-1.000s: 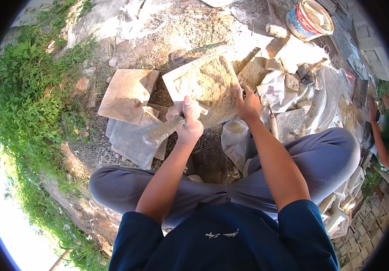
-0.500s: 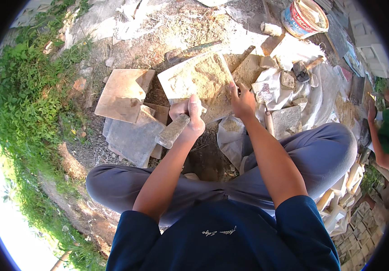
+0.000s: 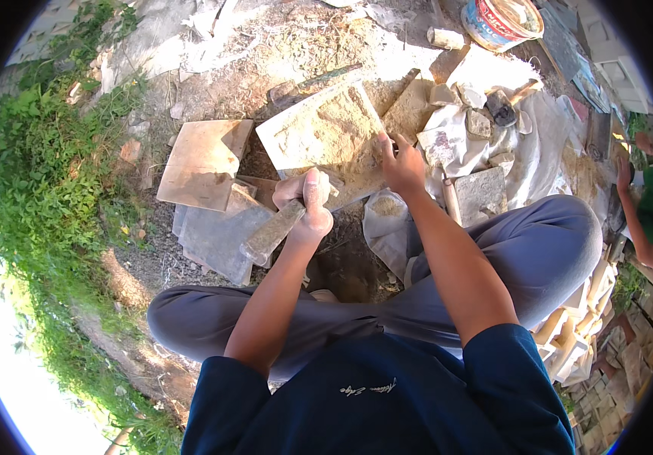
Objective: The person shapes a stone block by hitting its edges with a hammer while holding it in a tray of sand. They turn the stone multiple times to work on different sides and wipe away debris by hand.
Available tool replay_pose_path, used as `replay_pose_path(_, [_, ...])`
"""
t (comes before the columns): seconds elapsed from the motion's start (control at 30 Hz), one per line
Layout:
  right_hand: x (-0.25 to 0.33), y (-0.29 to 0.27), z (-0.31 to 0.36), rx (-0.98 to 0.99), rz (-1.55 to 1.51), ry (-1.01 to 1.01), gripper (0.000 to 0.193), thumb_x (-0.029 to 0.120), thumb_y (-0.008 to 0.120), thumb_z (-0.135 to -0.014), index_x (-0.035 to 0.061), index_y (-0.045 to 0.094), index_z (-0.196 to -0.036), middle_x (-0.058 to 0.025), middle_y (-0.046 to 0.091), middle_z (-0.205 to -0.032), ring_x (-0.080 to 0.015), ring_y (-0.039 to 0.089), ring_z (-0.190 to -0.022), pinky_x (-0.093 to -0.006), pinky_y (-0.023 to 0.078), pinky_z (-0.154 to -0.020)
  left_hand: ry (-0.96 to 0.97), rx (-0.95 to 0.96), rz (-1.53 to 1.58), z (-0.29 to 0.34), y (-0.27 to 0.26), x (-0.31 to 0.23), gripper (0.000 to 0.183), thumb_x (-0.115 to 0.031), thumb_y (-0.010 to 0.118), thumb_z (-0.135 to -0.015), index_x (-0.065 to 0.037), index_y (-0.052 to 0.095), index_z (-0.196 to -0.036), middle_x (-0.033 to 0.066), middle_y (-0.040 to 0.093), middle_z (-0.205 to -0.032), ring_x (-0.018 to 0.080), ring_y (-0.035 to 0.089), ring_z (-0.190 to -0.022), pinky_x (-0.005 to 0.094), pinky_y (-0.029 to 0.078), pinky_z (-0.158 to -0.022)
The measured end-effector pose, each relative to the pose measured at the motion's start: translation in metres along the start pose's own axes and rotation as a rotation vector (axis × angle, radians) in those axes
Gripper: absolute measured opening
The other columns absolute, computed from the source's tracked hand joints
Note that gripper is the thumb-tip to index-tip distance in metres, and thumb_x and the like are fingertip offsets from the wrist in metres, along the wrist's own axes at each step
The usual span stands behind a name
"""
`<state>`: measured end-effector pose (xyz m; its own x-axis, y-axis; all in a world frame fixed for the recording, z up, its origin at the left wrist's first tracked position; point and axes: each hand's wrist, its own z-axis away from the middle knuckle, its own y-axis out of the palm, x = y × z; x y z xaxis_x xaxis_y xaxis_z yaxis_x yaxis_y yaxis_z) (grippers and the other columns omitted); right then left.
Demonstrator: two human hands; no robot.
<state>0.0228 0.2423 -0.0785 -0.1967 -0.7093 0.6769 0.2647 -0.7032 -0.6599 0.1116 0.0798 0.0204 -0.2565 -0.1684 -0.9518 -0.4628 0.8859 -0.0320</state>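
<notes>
My left hand [image 3: 311, 205] is closed round an oblong grey-brown block [image 3: 272, 233], whose near end sticks out toward my left knee. It is over the near edge of a pale square tile [image 3: 284, 140] spread with sandy powder [image 3: 334, 125]. My right hand [image 3: 404, 168] holds the right edge of that tile, the index finger along the rim and the other fingers curled; the fingertips are partly hidden. Left of it are a tan tile [image 3: 197, 163] and grey tiles [image 3: 216, 235] in a loose stack. A wooden handle [image 3: 451, 201] and a grey slab [image 3: 482, 193] lie beside my right forearm.
A hammer [image 3: 502, 108] and stone pieces [image 3: 478, 123] rest on a pale sheet [image 3: 531, 144] at the right. A bucket [image 3: 501, 26] stands far right. Green plants [image 3: 45, 167] border the left. Another person's arm [image 3: 634, 208] shows at the right edge, near stacked pale blocks [image 3: 573, 326].
My left hand with the block has moved slightly left and nearer to me. My right hand stays at the tile's right edge. The whole view has shifted a little.
</notes>
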Motion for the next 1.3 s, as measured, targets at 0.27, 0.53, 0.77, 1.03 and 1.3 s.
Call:
replay_pose_path(0.27, [0.001,-0.003,-0.003,-0.005,0.000,0.007,0.060,0.059,0.046,-0.095,0.0084,0.066,-0.121,-0.0244,0.070,-0.103,-0.0406,0.066,-0.100,-0.0477,0.050,-0.088,-0.072,-0.099,0.082,0.000,0.007,0.005,0.042,-0.010,0.055,-0.097,0.000,0.046,-0.057,0.0001,0.046,-0.050,0.0074,0.038,-0.046,0.0281,0.028,-0.045])
replay_pose_path(0.53, [0.000,0.000,-0.002,-0.006,0.021,0.011,0.062,0.060,0.043,-0.096,0.0085,0.065,-0.123,-0.0248,0.069,-0.103,-0.0411,0.066,-0.100,-0.0483,0.049,-0.088,-0.138,0.027,0.164,0.004,0.000,0.005,0.046,-0.014,0.055,-0.097,-0.002,0.041,-0.056,-0.0022,0.039,-0.049,0.0064,0.033,-0.044,0.0288,0.024,-0.044])
replay_pose_path(0.77, [-0.003,0.000,-0.001,-0.021,0.004,-0.007,0.062,0.060,0.044,-0.096,0.0085,0.066,-0.122,-0.0243,0.070,-0.101,-0.0408,0.066,-0.098,-0.0479,0.049,-0.087,-0.088,-0.034,0.032,0.005,-0.002,0.004,0.047,-0.016,0.056,-0.097,-0.001,0.042,-0.055,-0.0019,0.039,-0.048,0.0076,0.034,-0.043,0.0296,0.024,-0.044])
replay_pose_path(1.03, [0.000,0.001,0.000,-0.028,0.042,-0.002,0.060,0.058,0.043,-0.097,0.0088,0.066,-0.122,-0.0253,0.069,-0.102,-0.0416,0.065,-0.101,-0.0483,0.049,-0.088,-0.160,-0.080,0.136,0.010,0.004,-0.003,0.046,-0.015,0.052,-0.098,-0.003,0.038,-0.056,-0.0021,0.038,-0.050,0.0064,0.031,-0.046,0.0278,0.027,-0.045])
replay_pose_path(1.3, [-0.005,0.000,-0.004,-0.031,0.034,-0.007,0.059,0.059,0.044,-0.097,0.0102,0.065,-0.122,-0.0252,0.069,-0.102,-0.0416,0.065,-0.100,-0.0481,0.049,-0.088,-0.187,-0.048,0.055,0.008,0.002,-0.006,0.047,-0.017,0.053,-0.097,-0.003,0.038,-0.055,-0.0017,0.037,-0.049,0.0076,0.032,-0.045,0.0298,0.025,-0.045])
